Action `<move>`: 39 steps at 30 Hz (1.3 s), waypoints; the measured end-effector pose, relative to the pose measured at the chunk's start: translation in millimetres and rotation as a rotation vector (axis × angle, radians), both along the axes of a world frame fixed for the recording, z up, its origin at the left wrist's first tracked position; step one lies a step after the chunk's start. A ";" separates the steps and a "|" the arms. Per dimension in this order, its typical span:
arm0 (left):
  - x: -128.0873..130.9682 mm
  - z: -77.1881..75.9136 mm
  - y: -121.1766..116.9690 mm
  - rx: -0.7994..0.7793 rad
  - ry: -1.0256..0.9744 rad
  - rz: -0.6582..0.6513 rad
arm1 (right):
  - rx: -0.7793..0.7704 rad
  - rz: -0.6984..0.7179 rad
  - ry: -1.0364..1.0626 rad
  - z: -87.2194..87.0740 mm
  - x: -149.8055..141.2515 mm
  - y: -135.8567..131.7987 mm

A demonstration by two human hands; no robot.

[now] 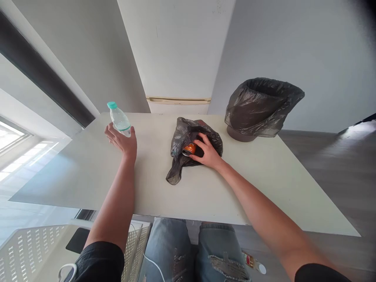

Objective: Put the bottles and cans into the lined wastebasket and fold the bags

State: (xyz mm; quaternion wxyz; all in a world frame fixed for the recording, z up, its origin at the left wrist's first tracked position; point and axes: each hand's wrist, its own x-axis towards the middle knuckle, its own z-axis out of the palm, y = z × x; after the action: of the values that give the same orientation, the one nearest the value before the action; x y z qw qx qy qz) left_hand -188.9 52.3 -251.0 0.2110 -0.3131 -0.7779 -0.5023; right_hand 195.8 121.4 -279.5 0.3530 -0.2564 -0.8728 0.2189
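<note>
My left hand point(122, 140) is wrapped round a clear plastic bottle point(119, 119) with a turquoise cap, held upright and slightly tilted above the left side of the table. Near the table's middle lies a crumpled black plastic bag point(182, 135) with its mouth open towards me. My right hand point(207, 152) reaches into that opening, its thumb and fingers closed on an orange drink can point(189, 149). Part of the can is hidden by the bag and the fingers.
A dark bin point(241, 135) lined with a black bag point(254, 111) stands at the table's back right. Behind the white table point(158, 196) is a white fridge point(176, 51). On the floor below lies another bottle point(253, 261). A perforated basket point(35, 244) and a phone-like dark slab point(78, 239) sit at lower left.
</note>
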 end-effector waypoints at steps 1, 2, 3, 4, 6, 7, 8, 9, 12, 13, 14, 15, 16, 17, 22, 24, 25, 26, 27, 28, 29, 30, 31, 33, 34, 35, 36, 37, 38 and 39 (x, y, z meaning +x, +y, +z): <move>-0.9 -0.8 1.4 -0.006 -0.032 -0.003 | -0.002 -0.003 -0.006 0.0 -0.3 0.0; -2.2 -1.8 2.9 -0.016 -0.072 -0.011 | -0.009 -0.008 -0.011 -0.1 -0.5 0.1; -3.8 -3.0 4.3 -0.027 -0.112 -0.022 | -0.019 -0.014 -0.015 -0.5 -0.6 0.4; -5.5 -4.4 5.5 -0.038 -0.148 -0.035 | -0.031 -0.018 -0.018 -1.1 -0.7 0.8; -8.9 -7.3 7.0 -0.051 -0.192 -0.059 | -0.053 -0.025 -0.019 -2.7 -0.7 1.8; -10.5 -8.7 7.2 -0.051 -0.200 -0.068 | -0.062 -0.028 -0.018 -3.6 -0.8 2.4; -11.9 -10.1 7.1 -0.048 -0.203 -0.074 | -0.069 -0.031 -0.014 -4.3 -0.8 2.8; -13.2 -11.4 6.7 -0.043 -0.203 -0.081 | -0.073 -0.033 -0.010 -4.9 -0.8 3.2; -16.6 -14.7 5.1 -0.032 -0.206 -0.105 | -0.076 -0.034 0.005 -5.4 -0.7 3.8; -17.4 -15.4 4.6 -0.030 -0.212 -0.111 | -0.073 -0.032 0.011 -5.2 -0.7 3.8; -17.9 -15.9 4.2 -0.030 -0.221 -0.113 | -0.068 -0.029 0.016 -4.9 -0.7 3.6; -18.3 -16.2 3.9 -0.029 -0.229 -0.111 | -0.060 -0.026 0.021 -4.6 -0.7 3.4; -18.3 -16.1 3.7 -0.027 -0.234 -0.105 | -0.045 -0.026 0.023 -4.2 -0.6 3.0; -18.1 -15.8 3.6 -0.024 -0.232 -0.098 | -0.021 -0.034 0.022 -3.7 -0.6 2.5; -15.5 -11.7 3.3 -0.027 -0.212 -0.065 | 0.147 -0.117 0.010 1.3 0.8 -1.8; -14.3 -9.7 2.5 -0.012 -0.213 -0.035 | 0.194 -0.109 0.042 4.4 1.9 -3.7; -13.6 -8.6 1.9 0.002 -0.201 -0.022 | 0.213 -0.106 0.066 6.1 2.5 -4.5; -12.6 -7.5 1.0 0.017 -0.180 -0.012 | 0.228 -0.105 0.093 7.6 3.1 -5.2; -11.3 -6.1 -0.2 0.027 -0.153 -0.007 | 0.239 -0.104 0.124 8.9 3.6 -5.7; -9.5 -4.5 -1.5 0.033 -0.126 -0.002 | 0.248 -0.102 0.158 10.0 3.9 -6.1; -7.3 -2.7 -3.1 0.031 -0.102 0.006 | 0.255 -0.102 0.193 10.7 4.2 -6.4; -4.7 -0.5 -4.8 0.024 -0.078 0.014 | 0.261 -0.103 0.228 11.3 4.5 -6.5; -1.6 1.8 -6.5 0.019 -0.053 0.022 | 0.265 -0.105 0.256 11.5 4.7 -6.4; 5.4 6.7 -9.4 0.017 0.000 0.042 | 0.262 -0.108 0.296 11.5 5.1 -6.0; 9.2 9.0 -10.4 0.019 0.026 0.048 | 0.252 -0.111 0.306 11.3 5.4 -5.7; 13.1 11.1 -10.9 0.021 0.048 0.047 | 0.237 -0.114 0.309 11.0 5.7 -5.4; 17.0 13.0 -10.9 0.022 0.066 0.038 | 0.217 -0.121 0.306 10.7 6.1 -5.0; 20.9 14.6 -10.5 0.024 0.083 0.021 | 0.195 -0.132 0.300 10.3 6.5 -4.7; 24.9 15.9 -9.8 0.031 0.100 -0.005 | 0.174 -0.145 0.291 10.0 6.8 -4.5; 29.1 17.0 -9.0 0.042 0.117 -0.047 | 0.155 -0.156 0.279 9.7 7.2 -4.2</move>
State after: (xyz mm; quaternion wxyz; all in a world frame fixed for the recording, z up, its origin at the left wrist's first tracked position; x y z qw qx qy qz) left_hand -159.8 43.3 -234.0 0.2507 -0.3555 -0.7459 -0.5044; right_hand 203.1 117.2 -269.8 0.5051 -0.2625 -0.8071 0.1565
